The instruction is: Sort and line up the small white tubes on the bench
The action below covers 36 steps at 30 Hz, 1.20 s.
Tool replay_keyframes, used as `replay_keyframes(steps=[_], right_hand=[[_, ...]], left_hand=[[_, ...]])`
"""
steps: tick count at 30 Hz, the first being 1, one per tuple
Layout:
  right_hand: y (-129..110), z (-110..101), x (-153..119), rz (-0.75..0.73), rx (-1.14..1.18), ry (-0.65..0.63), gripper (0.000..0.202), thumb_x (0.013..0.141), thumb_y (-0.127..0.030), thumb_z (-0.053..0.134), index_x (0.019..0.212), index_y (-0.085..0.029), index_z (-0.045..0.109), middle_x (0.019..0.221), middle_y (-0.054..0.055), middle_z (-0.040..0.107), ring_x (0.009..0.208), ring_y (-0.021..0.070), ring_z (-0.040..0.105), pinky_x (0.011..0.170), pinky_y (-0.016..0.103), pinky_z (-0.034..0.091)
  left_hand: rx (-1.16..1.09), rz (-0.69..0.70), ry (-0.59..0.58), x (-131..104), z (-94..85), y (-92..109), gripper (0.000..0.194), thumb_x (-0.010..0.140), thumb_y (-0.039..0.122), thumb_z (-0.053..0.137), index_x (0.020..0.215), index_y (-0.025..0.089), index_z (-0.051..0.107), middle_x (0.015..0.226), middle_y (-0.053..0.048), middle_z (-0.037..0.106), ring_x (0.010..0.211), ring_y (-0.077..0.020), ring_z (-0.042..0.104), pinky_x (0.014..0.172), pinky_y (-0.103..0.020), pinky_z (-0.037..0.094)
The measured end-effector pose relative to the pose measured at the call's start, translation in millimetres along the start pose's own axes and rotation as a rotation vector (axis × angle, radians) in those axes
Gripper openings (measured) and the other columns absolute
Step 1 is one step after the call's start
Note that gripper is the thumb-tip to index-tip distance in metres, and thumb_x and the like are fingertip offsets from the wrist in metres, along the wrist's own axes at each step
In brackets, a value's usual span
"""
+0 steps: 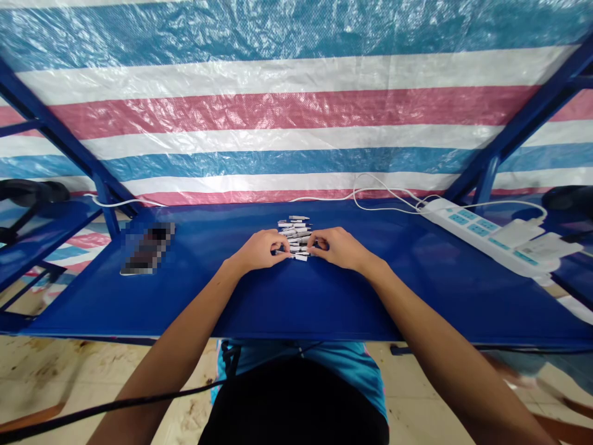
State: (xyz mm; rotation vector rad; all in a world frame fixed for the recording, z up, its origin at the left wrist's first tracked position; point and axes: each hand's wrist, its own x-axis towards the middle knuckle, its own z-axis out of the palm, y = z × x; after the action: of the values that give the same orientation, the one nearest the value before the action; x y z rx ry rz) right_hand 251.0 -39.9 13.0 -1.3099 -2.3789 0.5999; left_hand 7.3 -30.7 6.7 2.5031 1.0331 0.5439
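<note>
A small heap of slim white and grey pens [296,233] lies on the blue tabletop, most of them pointing sideways. At the heap's left end, my left hand [262,250] is closed in a pinch, thumb and forefinger at the end of a pen on the near side. My right hand [340,247] mirrors it from the right, its curled fingers pinching at the opposite pen ends. Fingertips hide parts of the nearest pens, so the exact grip is hard to see. One white pen piece [301,258] lies just in front, between the two hands.
A blurred-out flat object, phone-like in shape [149,247], lies at the left of the blue table [296,303]. To the right stands a white power strip [486,232] with plugged-in adapters. A white cable [370,206] loops along the back edge, before a striped tarp [296,111].
</note>
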Motion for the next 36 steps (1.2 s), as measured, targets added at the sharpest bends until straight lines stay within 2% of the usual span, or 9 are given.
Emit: replay_keyframes(steps=[5, 10, 12, 18, 21, 25, 28, 33, 36], right_hand=[[4.5, -8.1, -1.1, 0.076, -0.001, 0.046, 0.016, 0.093, -0.029, 0.061, 0.088, -0.019, 0.072, 0.066, 0.0, 0.059, 0.06, 0.0139, 0.051, 0.061, 0.026, 0.032], [11.8, -18.3, -3.9, 0.031, 0.029, 0.078, 0.018, 0.091, -0.031, 0.06, 0.082, -0.019, 0.07, 0.062, 0.0, 0.059, 0.057, 0.0131, 0.049, 0.059, 0.027, 0.032], [13.5, -24.1, -6.3, 0.033, 0.055, 0.027, 0.019, 0.089, -0.033, 0.062, 0.08, -0.019, 0.07, 0.062, 0.0, 0.059, 0.057, 0.0128, 0.048, 0.059, 0.027, 0.032], [16.7, -31.7, -12.4, 0.096, 0.197, -0.297, 0.033, 0.076, -0.05, 0.076, 0.08, -0.018, 0.072, 0.06, -0.002, 0.057, 0.055, 0.0129, 0.047, 0.056, 0.028, 0.032], [17.9, -29.6, -12.2, 0.062, 0.216, -0.366, 0.031, 0.075, -0.049, 0.078, 0.079, -0.019, 0.072, 0.057, -0.003, 0.055, 0.053, 0.012, 0.045, 0.056, 0.028, 0.031], [16.4, -29.3, -11.6, 0.043, 0.192, -0.394, 0.023, 0.077, -0.042, 0.075, 0.077, -0.019, 0.073, 0.057, -0.003, 0.055, 0.052, 0.0113, 0.044, 0.057, 0.028, 0.031], [13.5, -30.0, -11.3, 0.062, 0.167, -0.373, 0.019, 0.08, -0.037, 0.071, 0.077, -0.018, 0.073, 0.057, -0.003, 0.054, 0.051, 0.0112, 0.043, 0.057, 0.028, 0.03], [9.1, -23.3, -8.3, 0.016, 0.112, -0.144, 0.017, 0.083, -0.034, 0.07, 0.08, -0.017, 0.072, 0.059, -0.004, 0.052, 0.054, 0.0109, 0.043, 0.059, 0.027, 0.03], [5.8, -14.8, -5.7, -0.022, 0.083, -0.08, 0.014, 0.084, -0.031, 0.07, 0.083, -0.017, 0.073, 0.06, -0.004, 0.052, 0.056, 0.0112, 0.044, 0.061, 0.026, 0.029]], left_hand=[[0.001, -0.02, -0.019, 0.4, -1.0, 1.9, 0.011, 0.085, 0.027, 0.069, 0.079, 0.019, 0.072, 0.065, 0.002, 0.052, 0.063, -0.0142, 0.051, 0.065, -0.026, 0.037], [0.024, -0.038, -0.019, 0.5, -0.2, 3.0, 0.011, 0.084, 0.028, 0.072, 0.078, 0.019, 0.071, 0.066, 0.002, 0.051, 0.063, -0.0137, 0.05, 0.064, -0.025, 0.036], [0.03, -0.039, -0.013, 0.6, 0.9, 2.7, 0.012, 0.084, 0.03, 0.072, 0.078, 0.019, 0.071, 0.065, 0.002, 0.05, 0.062, -0.0136, 0.05, 0.063, -0.025, 0.035], [0.034, -0.02, -0.014, 0.6, 4.1, 0.9, 0.014, 0.086, 0.031, 0.069, 0.079, 0.019, 0.07, 0.067, 0.002, 0.052, 0.063, -0.0145, 0.052, 0.062, -0.025, 0.036], [0.032, -0.016, -0.016, 0.6, 4.8, 0.4, 0.015, 0.087, 0.032, 0.069, 0.078, 0.019, 0.069, 0.066, 0.002, 0.051, 0.064, -0.0149, 0.052, 0.063, -0.025, 0.036], [0.026, -0.009, -0.021, 0.8, 5.0, 0.6, 0.015, 0.086, 0.031, 0.069, 0.077, 0.019, 0.068, 0.065, 0.002, 0.05, 0.063, -0.0147, 0.052, 0.063, -0.025, 0.036], [0.015, 0.002, -0.029, 1.2, 5.3, 1.3, 0.016, 0.086, 0.032, 0.07, 0.077, 0.019, 0.067, 0.065, 0.003, 0.05, 0.063, -0.0143, 0.052, 0.064, -0.025, 0.036], [-0.009, 0.033, -0.046, 1.9, 6.0, 2.7, 0.02, 0.087, 0.036, 0.07, 0.078, 0.019, 0.067, 0.065, 0.002, 0.052, 0.064, -0.0143, 0.052, 0.065, -0.025, 0.037], [-0.006, 0.04, -0.048, 2.2, 6.3, 3.3, 0.022, 0.087, 0.038, 0.069, 0.078, 0.019, 0.067, 0.065, 0.002, 0.052, 0.063, -0.0143, 0.051, 0.065, -0.025, 0.037]])
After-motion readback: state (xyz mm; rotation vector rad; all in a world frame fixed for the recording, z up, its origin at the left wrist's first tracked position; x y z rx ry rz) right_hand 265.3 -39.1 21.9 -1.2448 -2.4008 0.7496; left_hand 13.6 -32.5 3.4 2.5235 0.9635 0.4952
